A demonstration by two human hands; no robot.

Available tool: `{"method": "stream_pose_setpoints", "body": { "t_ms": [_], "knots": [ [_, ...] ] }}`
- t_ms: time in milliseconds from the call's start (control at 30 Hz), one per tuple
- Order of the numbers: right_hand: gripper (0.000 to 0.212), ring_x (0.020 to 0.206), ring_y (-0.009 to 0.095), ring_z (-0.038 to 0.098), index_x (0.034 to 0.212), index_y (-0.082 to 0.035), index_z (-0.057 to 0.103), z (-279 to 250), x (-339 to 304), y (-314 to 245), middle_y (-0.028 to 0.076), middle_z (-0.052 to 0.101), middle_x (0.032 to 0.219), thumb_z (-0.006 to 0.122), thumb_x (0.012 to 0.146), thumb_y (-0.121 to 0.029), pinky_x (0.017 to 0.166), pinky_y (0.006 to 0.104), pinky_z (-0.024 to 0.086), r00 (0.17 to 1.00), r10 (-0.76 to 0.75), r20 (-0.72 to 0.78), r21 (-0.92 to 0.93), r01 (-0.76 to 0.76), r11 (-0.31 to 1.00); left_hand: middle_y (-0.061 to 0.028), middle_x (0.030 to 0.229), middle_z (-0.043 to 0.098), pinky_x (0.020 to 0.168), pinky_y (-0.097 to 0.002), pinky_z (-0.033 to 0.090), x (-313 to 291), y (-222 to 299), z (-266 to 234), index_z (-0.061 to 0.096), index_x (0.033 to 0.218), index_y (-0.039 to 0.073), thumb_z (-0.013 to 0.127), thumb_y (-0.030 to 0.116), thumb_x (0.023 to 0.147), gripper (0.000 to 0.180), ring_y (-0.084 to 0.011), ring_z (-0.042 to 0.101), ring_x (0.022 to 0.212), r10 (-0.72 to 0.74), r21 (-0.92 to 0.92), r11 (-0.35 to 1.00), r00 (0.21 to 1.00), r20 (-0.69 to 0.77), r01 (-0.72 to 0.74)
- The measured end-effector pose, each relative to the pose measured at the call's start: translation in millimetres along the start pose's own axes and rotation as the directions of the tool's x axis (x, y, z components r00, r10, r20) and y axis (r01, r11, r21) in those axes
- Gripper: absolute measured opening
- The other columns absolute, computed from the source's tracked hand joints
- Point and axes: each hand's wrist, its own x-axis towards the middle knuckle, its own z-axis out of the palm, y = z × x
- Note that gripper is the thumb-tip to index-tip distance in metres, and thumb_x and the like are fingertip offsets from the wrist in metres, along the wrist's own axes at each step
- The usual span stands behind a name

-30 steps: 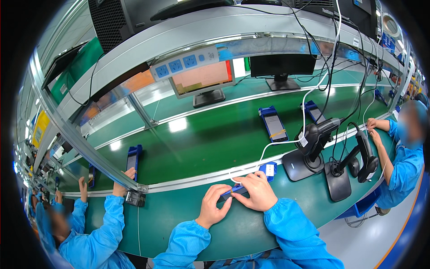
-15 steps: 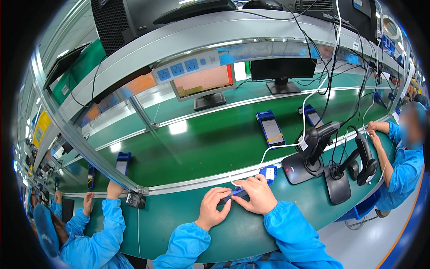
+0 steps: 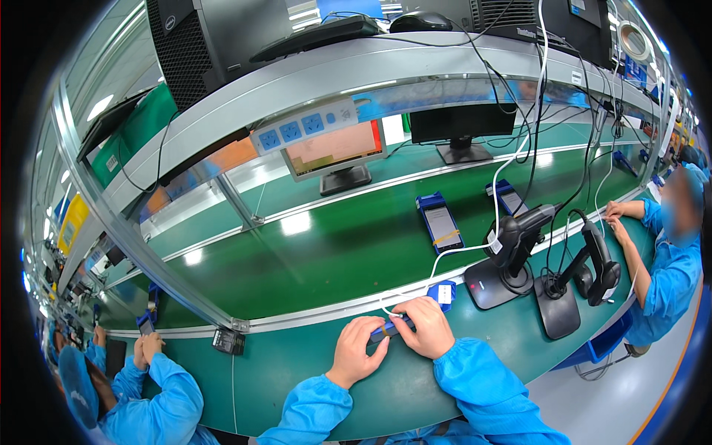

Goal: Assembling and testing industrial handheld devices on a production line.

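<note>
My two hands meet over the near bench around a blue and dark handheld device [image 3: 383, 331]. My left hand [image 3: 354, 351] has its thumb and fingers closed on the device's near left end, where a yellowish band shows. My right hand [image 3: 427, 329] closes over the device from the right, its fingertips at the end of a white cable [image 3: 437, 261]. Whether the cable's plug sits inside the device is hidden by my fingers. Just beyond the right knuckles is a blue part with a white label [image 3: 444, 294]; I cannot tell whether it belongs to the same device.
Two black scanners on stands [image 3: 491, 282] [image 3: 558, 305] are to the right. Blue handheld devices [image 3: 439, 222] [image 3: 510, 199] lie on the green belt [image 3: 319, 256]. A small black box [image 3: 228, 341] sits by the metal post. Co-workers in blue sit at left and right; cables hang from the shelf [image 3: 297, 65].
My right fingers have shifted to the white cable's end at the device. The co-worker at left has drawn a handheld device off the belt toward themselves. My view has shifted slightly.
</note>
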Motion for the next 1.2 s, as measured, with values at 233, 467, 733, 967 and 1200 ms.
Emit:
{"method": "stream_pose_setpoints", "body": {
  "t_ms": [233, 467, 733, 967, 1200],
  "knots": [
    [0.014, 0.085, 0.033, 0.07, 0.095, -0.003, 0.072, 1, -2, -1, 0.012, 0.073, 0.09, 0.082, 0.087, -0.006, 0.08, 0.0438, 0.053, 0.998, 0.025, -0.056, 0.008, -0.024, 1.0, -0.014, 0.111, 0.073, 0.088, -0.0462, 0.056, 23, 11, 6, 0.072, 0.106, 0.003, 0.082, 0.013, 0.084, 0.027, -0.0359, 0.069, 0.102, 0.064, 0.154, 0.986, 0.998, 0.009, -0.065],
    [0.013, 0.084, 0.031, 0.07, 0.093, -0.004, 0.071, 4, -7, 1, 0.01, 0.072, 0.088, 0.082, 0.088, -0.009, 0.079, 0.0431, 0.053, 0.997, 0.03, -0.073, 0.008, -0.03, 1.0, -0.0102, 0.099, 0.075, 0.078, -0.0425, 0.057, 16, 11, 12, 0.073, 0.104, 0.005, 0.083, 0.018, 0.084, 0.026, -0.0309, 0.072, 0.087, 0.01, 0.217, 0.976, 1.0, 0.029, -0.016],
    [0.012, 0.08, 0.031, 0.07, 0.09, -0.005, 0.072, 5, -8, 2, 0.009, 0.072, 0.085, 0.083, 0.088, -0.01, 0.075, 0.0427, 0.053, 0.993, 0.085, -0.08, 0.05, -0.081, 0.995, -0.0084, 0.09, 0.074, 0.068, -0.041, 0.057, 18, 9, 12, 0.074, 0.105, 0.005, 0.084, 0.019, 0.087, 0.025, -0.0284, 0.072, 0.075, 0.019, 0.191, 0.981, 0.999, 0.051, -0.029],
    [0.011, 0.077, 0.03, 0.07, 0.089, -0.006, 0.073, 5, -7, 0, 0.007, 0.072, 0.084, 0.081, 0.09, -0.012, 0.072, 0.0413, 0.052, 0.988, 0.144, -0.06, 0.079, -0.139, 0.987, -0.0067, 0.086, 0.072, 0.067, -0.04, 0.056, 18, 7, 12, 0.075, 0.106, 0.005, 0.083, 0.017, 0.089, 0.022, -0.0257, 0.069, 0.072, 0.025, 0.183, 0.983, 0.999, 0.042, -0.032],
    [0.012, 0.074, 0.03, 0.07, 0.087, -0.006, 0.072, 6, -6, -2, 0.007, 0.071, 0.082, 0.081, 0.09, -0.012, 0.069, 0.0413, 0.051, 0.986, 0.147, -0.074, 0.085, -0.14, 0.986, -0.0062, 0.085, 0.071, 0.067, -0.0397, 0.056, 16, 6, 13, 0.075, 0.104, 0.004, 0.084, 0.017, 0.089, 0.021, -0.0251, 0.069, 0.072, 0.032, 0.192, 0.981, 0.999, 0.031, -0.037]
  ]
}}
